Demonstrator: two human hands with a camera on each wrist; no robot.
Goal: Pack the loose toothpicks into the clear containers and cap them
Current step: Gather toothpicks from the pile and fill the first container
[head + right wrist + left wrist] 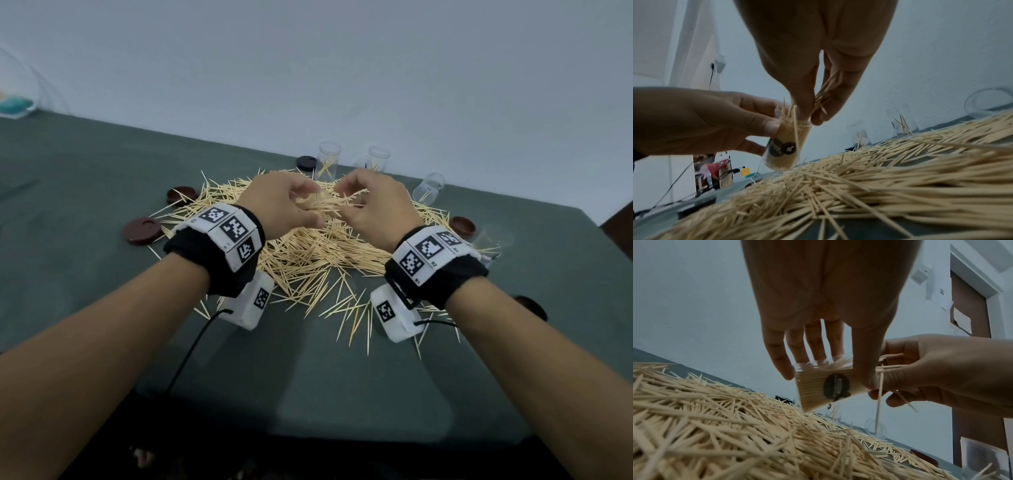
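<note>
Toothpicks (826, 91) are pinched in the right hand (373, 212) at the mouth of a clear container (786, 146), which is gripped by the left hand (277, 205), fingers curled round it, above the pile (308, 253). Other containers (328, 165) and dark caps (143, 231) are seen on the worktop (85, 192) around the pile.

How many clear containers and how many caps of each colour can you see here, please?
Clear containers: 5, with four on the table at, and one in the left hand at
Brown caps: 3
Black caps: 2
Total: 10
</note>
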